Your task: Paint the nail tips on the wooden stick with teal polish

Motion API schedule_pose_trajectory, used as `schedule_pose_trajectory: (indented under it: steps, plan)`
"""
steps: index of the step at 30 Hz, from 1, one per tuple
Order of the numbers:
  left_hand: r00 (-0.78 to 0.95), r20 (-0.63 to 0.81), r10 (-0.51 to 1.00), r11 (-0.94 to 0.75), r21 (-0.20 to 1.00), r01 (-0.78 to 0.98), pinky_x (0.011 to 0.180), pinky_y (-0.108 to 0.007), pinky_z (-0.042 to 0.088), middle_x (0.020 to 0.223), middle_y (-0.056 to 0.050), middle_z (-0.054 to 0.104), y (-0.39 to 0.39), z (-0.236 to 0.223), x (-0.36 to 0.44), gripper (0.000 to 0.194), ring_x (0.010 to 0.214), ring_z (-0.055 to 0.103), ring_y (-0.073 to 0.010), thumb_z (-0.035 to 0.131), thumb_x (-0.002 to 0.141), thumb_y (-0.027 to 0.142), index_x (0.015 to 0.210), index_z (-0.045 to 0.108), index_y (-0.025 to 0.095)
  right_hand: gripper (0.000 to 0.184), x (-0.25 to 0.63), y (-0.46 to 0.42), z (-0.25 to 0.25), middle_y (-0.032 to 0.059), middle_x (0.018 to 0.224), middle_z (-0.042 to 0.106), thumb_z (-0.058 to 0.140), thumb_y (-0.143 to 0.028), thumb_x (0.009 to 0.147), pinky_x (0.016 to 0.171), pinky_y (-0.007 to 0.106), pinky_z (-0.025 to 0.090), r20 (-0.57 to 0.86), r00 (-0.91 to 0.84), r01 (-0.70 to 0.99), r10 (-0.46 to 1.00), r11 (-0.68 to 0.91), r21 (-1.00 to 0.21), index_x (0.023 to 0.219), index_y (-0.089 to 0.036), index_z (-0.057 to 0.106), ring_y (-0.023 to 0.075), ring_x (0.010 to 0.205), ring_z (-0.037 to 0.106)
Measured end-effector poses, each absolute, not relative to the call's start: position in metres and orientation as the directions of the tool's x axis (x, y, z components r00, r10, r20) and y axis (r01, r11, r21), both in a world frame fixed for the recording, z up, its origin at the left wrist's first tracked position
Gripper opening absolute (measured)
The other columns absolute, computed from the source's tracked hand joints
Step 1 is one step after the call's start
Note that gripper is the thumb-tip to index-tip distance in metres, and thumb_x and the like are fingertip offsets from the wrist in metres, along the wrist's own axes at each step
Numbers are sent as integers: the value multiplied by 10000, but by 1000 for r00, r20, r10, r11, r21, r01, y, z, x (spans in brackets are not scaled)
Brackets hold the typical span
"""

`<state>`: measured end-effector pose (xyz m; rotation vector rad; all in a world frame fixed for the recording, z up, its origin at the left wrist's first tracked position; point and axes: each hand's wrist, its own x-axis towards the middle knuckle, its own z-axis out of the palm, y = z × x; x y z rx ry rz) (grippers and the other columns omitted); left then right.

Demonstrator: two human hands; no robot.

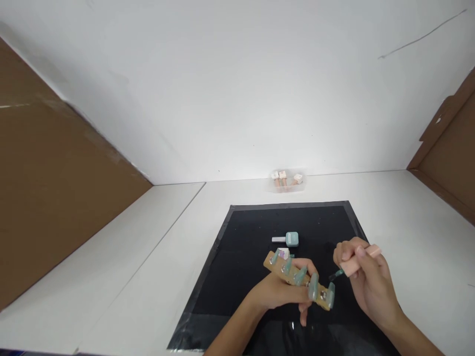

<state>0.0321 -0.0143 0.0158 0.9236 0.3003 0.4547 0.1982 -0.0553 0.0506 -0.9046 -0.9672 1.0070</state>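
Note:
My left hand is closed round a tan display strip that carries several teal false nails in a row. Between the fingers of my right hand is a nail polish brush with a pink cap handle. Its dark green bristles point down and left, close to the nail at the strip's right end; whether they touch it I cannot tell. Behind the strip lies a teal polish bottle with a pale cap, on its side. A small white item with a purple mark is partly hidden by the strip.
A black mat with taped edges covers part of the white table. Against the white back wall stands a clear plastic tub with several pink-and-white bottles. Brown cardboard panels rise at both sides.

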Motion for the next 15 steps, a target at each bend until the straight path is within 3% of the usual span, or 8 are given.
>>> schedule_pose_trajectory:
  steps: [9, 15]
  plan:
    - [848, -2, 531, 538, 774, -334, 382, -174, 520, 495, 30, 568, -13, 11, 30, 277, 373, 498, -45, 792, 630, 196, 726, 548, 107, 382, 197, -54, 55, -31, 497, 396, 607, -490, 816, 448, 244, 331, 189, 192, -357, 963, 248, -900, 581, -191, 580, 119, 480, 390]
    - [843, 10, 538, 541, 763, -355, 375, -173, 516, 473, 37, 547, -14, 11, 30, 273, 367, 491, -43, 789, 641, 217, 716, 549, 110, 396, 197, -54, 53, -49, 474, 349, 619, -511, 799, 466, 241, 294, 101, 178, -450, 979, 172, -876, 576, -188, 574, 108, 477, 337]
